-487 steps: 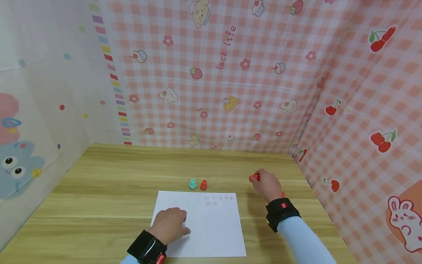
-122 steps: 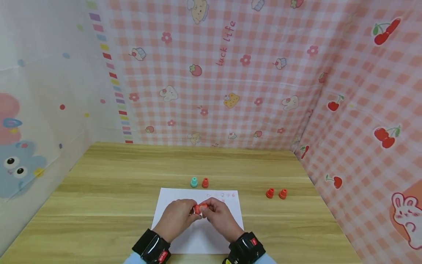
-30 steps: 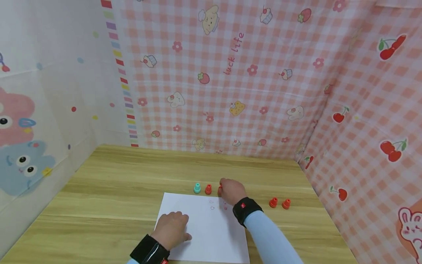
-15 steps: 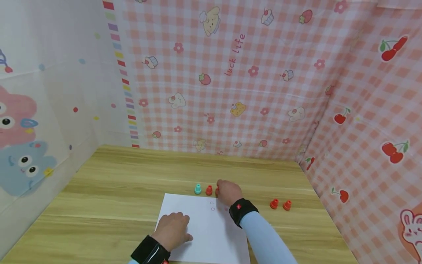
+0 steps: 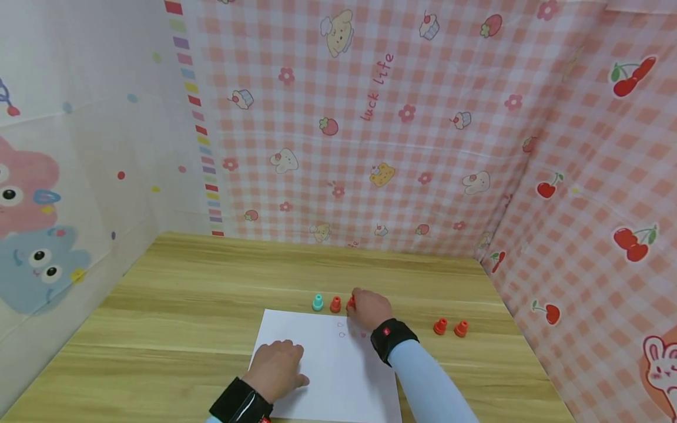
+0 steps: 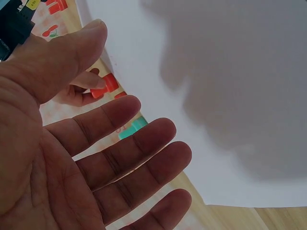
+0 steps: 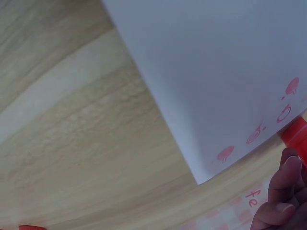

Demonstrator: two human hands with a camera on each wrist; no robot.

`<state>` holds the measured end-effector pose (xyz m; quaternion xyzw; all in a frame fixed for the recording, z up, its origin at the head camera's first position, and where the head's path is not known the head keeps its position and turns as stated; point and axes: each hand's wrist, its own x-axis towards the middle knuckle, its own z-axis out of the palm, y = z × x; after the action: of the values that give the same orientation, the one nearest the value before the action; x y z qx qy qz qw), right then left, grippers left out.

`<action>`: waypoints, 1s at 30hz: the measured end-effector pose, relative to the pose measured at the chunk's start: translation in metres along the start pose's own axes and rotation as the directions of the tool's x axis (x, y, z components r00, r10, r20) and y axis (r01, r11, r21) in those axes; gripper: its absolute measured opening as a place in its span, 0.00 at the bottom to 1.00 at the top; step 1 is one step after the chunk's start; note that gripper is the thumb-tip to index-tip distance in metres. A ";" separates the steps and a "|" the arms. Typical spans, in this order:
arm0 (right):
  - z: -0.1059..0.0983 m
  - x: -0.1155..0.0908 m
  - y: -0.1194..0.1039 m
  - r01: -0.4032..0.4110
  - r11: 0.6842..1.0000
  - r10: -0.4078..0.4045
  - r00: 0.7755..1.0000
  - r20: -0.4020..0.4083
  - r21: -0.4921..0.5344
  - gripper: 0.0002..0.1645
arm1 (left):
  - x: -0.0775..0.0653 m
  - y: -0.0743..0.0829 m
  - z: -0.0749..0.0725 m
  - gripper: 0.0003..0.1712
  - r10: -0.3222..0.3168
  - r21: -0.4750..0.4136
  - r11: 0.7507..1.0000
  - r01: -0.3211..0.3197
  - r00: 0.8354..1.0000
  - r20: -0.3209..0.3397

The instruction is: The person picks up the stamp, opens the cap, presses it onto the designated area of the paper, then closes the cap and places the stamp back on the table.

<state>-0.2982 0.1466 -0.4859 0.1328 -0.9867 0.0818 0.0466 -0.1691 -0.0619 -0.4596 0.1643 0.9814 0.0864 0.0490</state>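
Note:
My right hand [image 5: 370, 308] pinches a red stamp [image 5: 351, 302] at the far edge of the white paper [image 5: 338, 376]. Beside it stand another red stamp [image 5: 335, 304] and a teal stamp [image 5: 317, 302]. The left wrist view also shows the right fingers on the held red stamp [image 6: 109, 84]. Over the left part of the sheet is my left hand [image 5: 276, 370], fingers extended and nothing in its grasp. Small pink prints [image 7: 225, 153] line the paper's far right corner; my right arm hides some of them in the head view.
Two more red stamps [image 5: 440, 326] [image 5: 461, 328] stand on the wooden table [image 5: 201, 282] right of the paper. Patterned cloth [image 5: 338, 147] hangs behind and along both sides of the table.
Earlier both hands held a red stamp together over the paper; the right hand has since carried it to the far edge. A pink print has appeared in the second row since the first frame.

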 end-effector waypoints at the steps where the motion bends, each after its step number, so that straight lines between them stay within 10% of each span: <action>1: -0.002 -0.001 0.001 -0.004 1.000 0.004 1.000 0.004 -0.003 0.17 | 0.000 0.000 0.000 0.22 0.001 0.001 1.000 -0.001 1.000 -0.001; 30: -0.067 -0.024 0.068 -0.160 0.987 0.160 0.987 0.034 0.016 0.27 | -0.001 0.005 0.000 0.23 0.013 0.036 0.999 -0.013 1.000 -0.019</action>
<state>-0.2884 0.2293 -0.4333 0.0550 -0.9939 0.0925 0.0225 -0.1668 -0.0576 -0.4586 0.1707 0.9821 0.0707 0.0362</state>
